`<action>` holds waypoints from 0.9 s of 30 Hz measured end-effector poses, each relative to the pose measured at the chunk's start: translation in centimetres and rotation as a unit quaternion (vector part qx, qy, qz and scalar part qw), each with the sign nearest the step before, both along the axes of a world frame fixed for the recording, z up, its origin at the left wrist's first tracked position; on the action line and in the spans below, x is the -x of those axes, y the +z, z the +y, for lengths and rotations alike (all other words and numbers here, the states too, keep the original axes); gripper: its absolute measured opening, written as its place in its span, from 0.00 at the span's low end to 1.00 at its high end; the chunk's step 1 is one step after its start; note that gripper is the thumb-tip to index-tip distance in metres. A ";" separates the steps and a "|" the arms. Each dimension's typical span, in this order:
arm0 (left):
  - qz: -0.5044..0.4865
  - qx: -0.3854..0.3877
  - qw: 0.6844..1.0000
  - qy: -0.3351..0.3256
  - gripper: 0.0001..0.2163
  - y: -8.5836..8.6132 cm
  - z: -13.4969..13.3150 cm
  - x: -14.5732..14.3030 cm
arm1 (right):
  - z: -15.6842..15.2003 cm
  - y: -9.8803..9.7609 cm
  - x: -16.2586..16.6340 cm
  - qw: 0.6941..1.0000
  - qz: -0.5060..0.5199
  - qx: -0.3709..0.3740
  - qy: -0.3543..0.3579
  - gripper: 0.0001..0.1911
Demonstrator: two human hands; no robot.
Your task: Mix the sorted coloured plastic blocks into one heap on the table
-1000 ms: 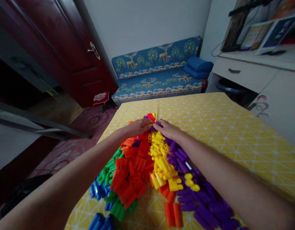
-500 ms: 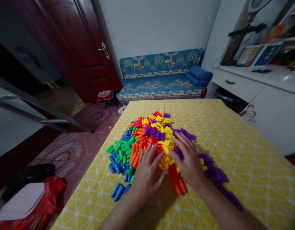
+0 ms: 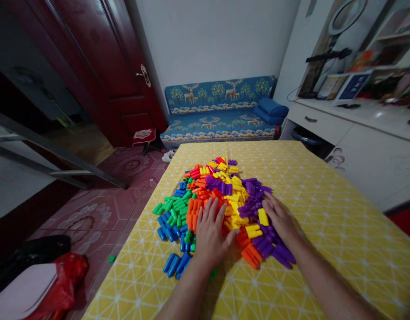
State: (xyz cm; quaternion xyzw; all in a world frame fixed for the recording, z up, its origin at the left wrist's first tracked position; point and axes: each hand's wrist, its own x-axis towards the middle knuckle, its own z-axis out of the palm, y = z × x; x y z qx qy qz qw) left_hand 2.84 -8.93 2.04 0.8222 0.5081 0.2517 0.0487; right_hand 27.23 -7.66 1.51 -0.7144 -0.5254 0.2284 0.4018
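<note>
A heap of small tube-shaped plastic building pieces lies on the table, loosely grouped by colour. My left hand [image 3: 211,233] rests on the orange pieces [image 3: 193,213] in the middle, fingers spread. Along the heap's right edge, my right hand [image 3: 281,218] is beside the purple pieces [image 3: 253,195], its fingers stretched out and its fingertips near them. Yellow pieces [image 3: 236,195] lie between the two hands. To the left are green pieces [image 3: 174,209], with blue pieces [image 3: 173,264] nearer me. The left palm hides part of the heap.
A yellow patterned cloth [image 3: 318,195] covers the table. Beyond it stands a blue sofa [image 3: 218,126]. At the right is a white cabinet [image 3: 368,155]; a red door [image 3: 125,80] and a stool [image 3: 144,135] are at the left. One green piece [image 3: 111,258] shows beyond the table's left edge.
My right hand has shifted outward to the heap's right edge. The purple pieces on that side now lie closer in. My left hand stays over the orange pieces, and the view has shifted slightly.
</note>
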 end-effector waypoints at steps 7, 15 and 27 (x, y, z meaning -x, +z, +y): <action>-0.108 -0.062 0.992 0.014 0.35 0.0 -0.5 0.2 | 5.2 1.6 6.4 0.992 0.091 -0.029 0.087 0.37; -0.131 -0.059 0.989 0.025 0.37 -0.1 -0.7 0.2 | 10.0 5.9 12.5 0.988 -0.030 0.040 0.144 0.41; -0.171 -0.050 0.984 0.028 0.37 -0.2 -1.1 0.2 | 10.6 6.2 11.7 0.944 0.145 -0.134 0.263 0.26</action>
